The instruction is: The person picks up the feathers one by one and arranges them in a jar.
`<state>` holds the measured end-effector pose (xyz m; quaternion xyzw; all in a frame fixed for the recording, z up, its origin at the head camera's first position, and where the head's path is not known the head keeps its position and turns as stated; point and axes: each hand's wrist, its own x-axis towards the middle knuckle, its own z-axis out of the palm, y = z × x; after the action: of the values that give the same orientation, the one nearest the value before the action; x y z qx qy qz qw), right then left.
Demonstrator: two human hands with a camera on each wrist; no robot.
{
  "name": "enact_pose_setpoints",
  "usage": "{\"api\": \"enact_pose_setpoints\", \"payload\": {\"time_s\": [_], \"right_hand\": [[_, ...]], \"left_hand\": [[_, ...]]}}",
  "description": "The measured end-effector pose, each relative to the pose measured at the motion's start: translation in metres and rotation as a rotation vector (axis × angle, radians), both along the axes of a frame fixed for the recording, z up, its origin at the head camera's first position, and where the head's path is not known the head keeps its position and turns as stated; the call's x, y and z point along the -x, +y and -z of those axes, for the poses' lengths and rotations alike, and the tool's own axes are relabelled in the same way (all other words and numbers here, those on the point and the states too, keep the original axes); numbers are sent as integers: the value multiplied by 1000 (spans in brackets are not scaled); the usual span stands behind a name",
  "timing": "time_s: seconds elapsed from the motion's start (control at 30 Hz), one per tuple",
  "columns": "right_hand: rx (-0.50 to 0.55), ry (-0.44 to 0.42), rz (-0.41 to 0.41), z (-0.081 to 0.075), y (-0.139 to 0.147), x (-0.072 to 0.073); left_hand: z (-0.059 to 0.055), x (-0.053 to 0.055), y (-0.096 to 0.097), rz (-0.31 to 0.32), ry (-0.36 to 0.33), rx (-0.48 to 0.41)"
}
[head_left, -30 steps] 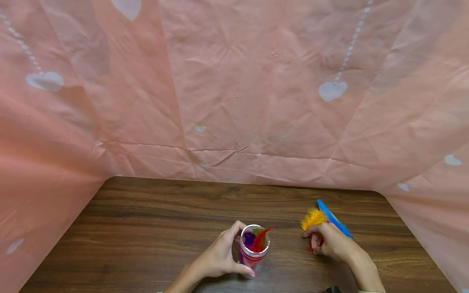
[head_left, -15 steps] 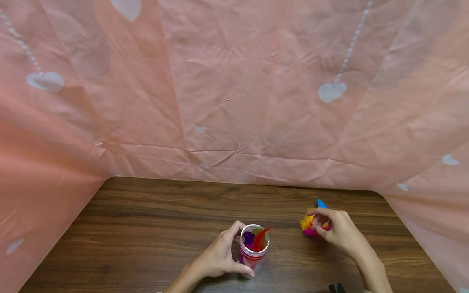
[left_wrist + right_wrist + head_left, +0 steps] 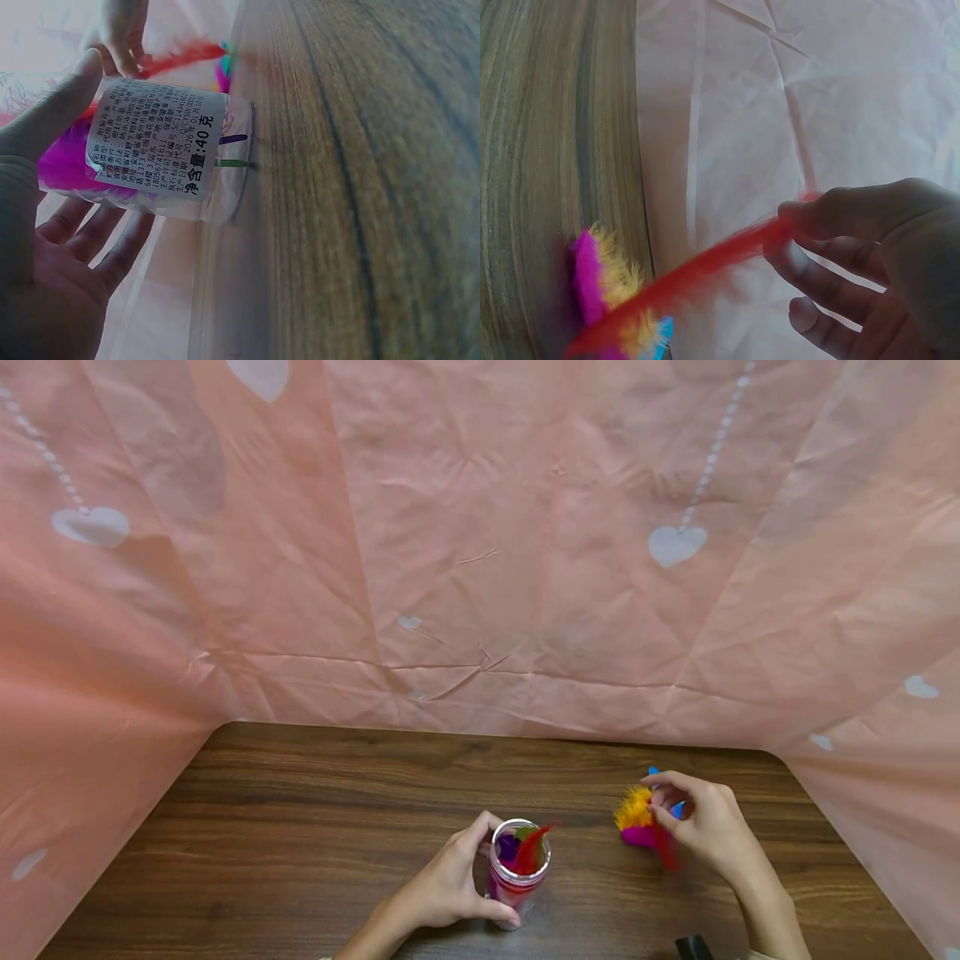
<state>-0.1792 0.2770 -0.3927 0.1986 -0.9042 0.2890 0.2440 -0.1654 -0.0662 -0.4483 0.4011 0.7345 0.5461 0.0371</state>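
My left hand [image 3: 456, 887] grips a clear plastic jar [image 3: 517, 885] that stands upright on the table. Purple, green and red feathers are inside it, and one red feather [image 3: 534, 850] pokes above the rim. A printed white label [image 3: 154, 139] faces the left wrist camera. Between thumb and fingers, my right hand [image 3: 708, 822] pinches another red feather [image 3: 697, 266], blurred in the head view. Below and beside that hand lie a fluffy yellow feather [image 3: 633, 808], a magenta feather [image 3: 639, 837] and a blue feather [image 3: 677, 811], the blue one partly hidden by the hand.
The wooden table [image 3: 315, 810] has rounded far corners. A pink cloth [image 3: 480, 568] with pale hearts hangs around its back and sides. A small black object [image 3: 693, 947] shows at the bottom edge near the right forearm.
My right hand has risen from the feathers with a red feather pinched in its fingers, uncovering the magenta one. The left hand and the jar stay in place.
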Motion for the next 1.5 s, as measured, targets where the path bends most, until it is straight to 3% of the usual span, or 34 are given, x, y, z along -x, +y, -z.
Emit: {"api": "enact_pose_setpoints", "payload": {"time_s": [0.2,0.57,1.3,1.5], "right_hand": [[32,37,8,1,1,1],[31,19,29,-1,1,1],[46,38,16,-1,-1,3],[56,43,25,-5,-3,1]], "left_hand": [[2,0,0,0,64,-5],[3,0,1,-3,172,-1],[-1,-1,-1,-9,77,12],[0,0,0,-19,125,14]]}}
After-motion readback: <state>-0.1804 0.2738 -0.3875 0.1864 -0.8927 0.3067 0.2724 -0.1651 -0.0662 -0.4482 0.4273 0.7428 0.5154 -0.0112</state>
